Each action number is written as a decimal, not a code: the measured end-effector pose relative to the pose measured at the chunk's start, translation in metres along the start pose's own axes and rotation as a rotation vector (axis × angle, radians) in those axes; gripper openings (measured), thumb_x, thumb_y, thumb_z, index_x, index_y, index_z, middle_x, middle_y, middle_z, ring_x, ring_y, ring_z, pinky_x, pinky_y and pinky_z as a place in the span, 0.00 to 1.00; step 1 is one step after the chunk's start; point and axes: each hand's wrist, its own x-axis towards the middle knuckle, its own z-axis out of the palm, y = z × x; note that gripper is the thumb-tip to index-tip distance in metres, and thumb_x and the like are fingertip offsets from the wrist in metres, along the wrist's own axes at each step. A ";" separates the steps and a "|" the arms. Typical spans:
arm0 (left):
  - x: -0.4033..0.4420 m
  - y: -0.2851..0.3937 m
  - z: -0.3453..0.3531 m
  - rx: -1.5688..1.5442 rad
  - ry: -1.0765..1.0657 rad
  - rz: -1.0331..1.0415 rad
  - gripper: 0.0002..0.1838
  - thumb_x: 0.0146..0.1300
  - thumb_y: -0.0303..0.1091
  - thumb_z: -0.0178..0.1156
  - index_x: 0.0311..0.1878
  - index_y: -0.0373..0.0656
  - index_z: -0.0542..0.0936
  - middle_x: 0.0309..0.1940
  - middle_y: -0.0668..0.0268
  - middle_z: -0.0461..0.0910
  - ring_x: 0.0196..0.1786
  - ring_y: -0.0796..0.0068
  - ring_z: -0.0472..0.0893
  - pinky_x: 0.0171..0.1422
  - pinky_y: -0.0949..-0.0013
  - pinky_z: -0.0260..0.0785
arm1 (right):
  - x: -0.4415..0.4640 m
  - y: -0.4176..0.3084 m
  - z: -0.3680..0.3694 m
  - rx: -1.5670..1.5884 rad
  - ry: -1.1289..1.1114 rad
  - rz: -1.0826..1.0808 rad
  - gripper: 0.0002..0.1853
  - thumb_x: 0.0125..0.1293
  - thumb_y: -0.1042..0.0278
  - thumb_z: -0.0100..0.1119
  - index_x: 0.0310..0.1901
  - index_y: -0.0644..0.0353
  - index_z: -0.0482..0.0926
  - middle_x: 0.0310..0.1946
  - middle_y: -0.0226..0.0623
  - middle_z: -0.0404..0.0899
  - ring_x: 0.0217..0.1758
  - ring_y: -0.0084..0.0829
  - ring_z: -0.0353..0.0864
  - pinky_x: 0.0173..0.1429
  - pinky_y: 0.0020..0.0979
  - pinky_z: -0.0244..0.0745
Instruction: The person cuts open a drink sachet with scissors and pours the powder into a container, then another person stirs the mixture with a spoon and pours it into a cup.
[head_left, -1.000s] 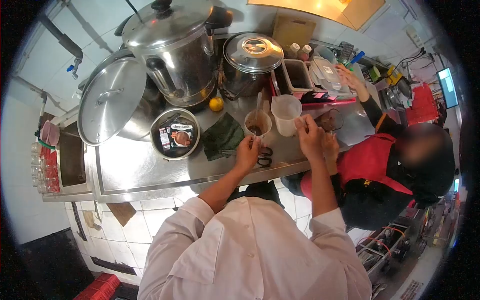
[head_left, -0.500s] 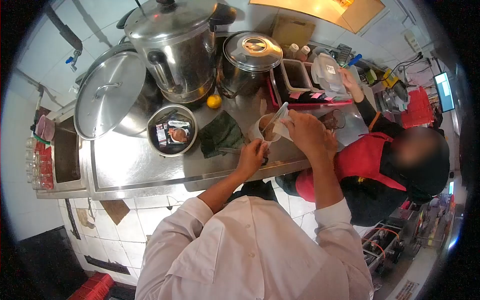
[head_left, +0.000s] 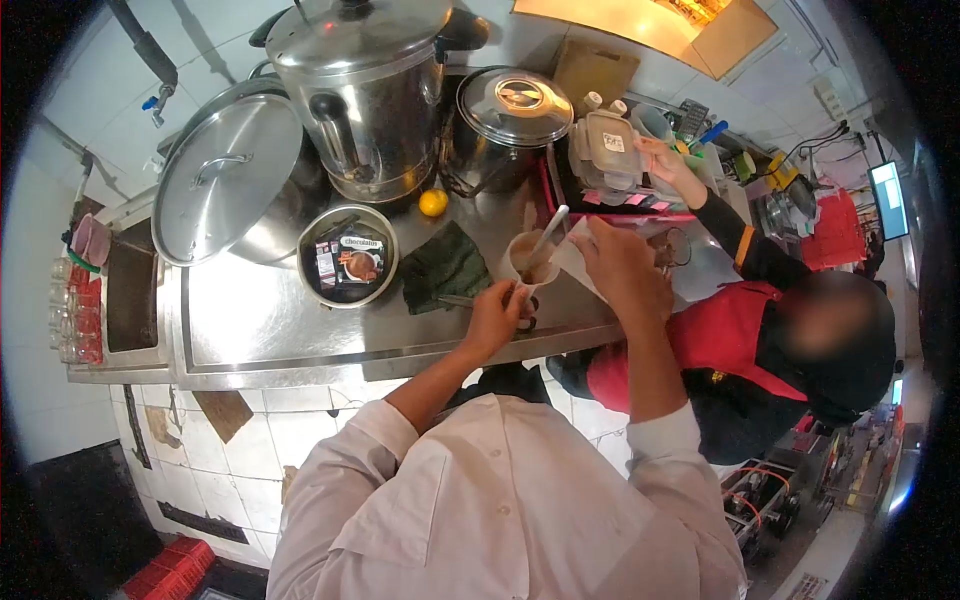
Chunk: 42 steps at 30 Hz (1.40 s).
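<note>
My left hand (head_left: pixel 495 318) pinches the near rim or handle of a translucent cup (head_left: pixel 528 266) that holds a brown liquid. A spoon (head_left: pixel 547 232) leans in this cup, its handle pointing up. Just to the right, my right hand (head_left: pixel 622 262) is closed on a translucent jug (head_left: pixel 572 250), which is tilted beside the cup and partly hidden behind my fingers. A dark green cloth (head_left: pixel 443 268) lies left of the cup, with scissors (head_left: pixel 458 300) at its near edge, partly covered by my left hand.
Large steel pots (head_left: pixel 366 120) and a lidded pot (head_left: pixel 513 120) stand at the back. A steel bowl (head_left: pixel 391 268) holds sachets; an orange fruit (head_left: pixel 433 203) sits behind it. At right, a person (head_left: pixel 730 340) in red and black holds a lidded container (head_left: pixel 607 150).
My right hand took the jug, tipped it over the cup and moved it slightly back. The cup's contents look lighter and fuller. The other person's hand moved a lidded container left.
</note>
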 end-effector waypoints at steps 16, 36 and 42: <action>-0.017 0.014 -0.063 0.055 0.021 0.027 0.10 0.74 0.34 0.55 0.42 0.35 0.80 0.25 0.66 0.82 0.30 0.82 0.81 0.34 0.75 0.71 | -0.022 0.043 0.175 1.006 0.224 0.359 0.16 0.74 0.58 0.55 0.33 0.63 0.76 0.24 0.33 0.77 0.27 0.25 0.75 0.34 0.33 0.70; -0.066 0.077 -0.110 0.359 0.061 0.009 0.07 0.70 0.27 0.54 0.38 0.35 0.79 0.20 0.61 0.75 0.27 0.78 0.77 0.35 0.69 0.70 | -0.019 -0.031 0.110 1.815 -0.247 0.276 0.15 0.72 0.60 0.60 0.53 0.61 0.82 0.28 0.26 0.76 0.23 0.15 0.67 0.26 0.19 0.59; -0.056 0.089 -0.125 0.637 0.102 0.096 0.08 0.59 0.23 0.54 0.39 0.38 0.80 0.30 0.47 0.80 0.39 0.40 0.80 0.41 0.53 0.71 | -0.033 -0.039 0.088 1.395 -0.159 0.049 0.09 0.70 0.68 0.61 0.44 0.61 0.87 0.28 0.31 0.81 0.25 0.21 0.76 0.30 0.22 0.70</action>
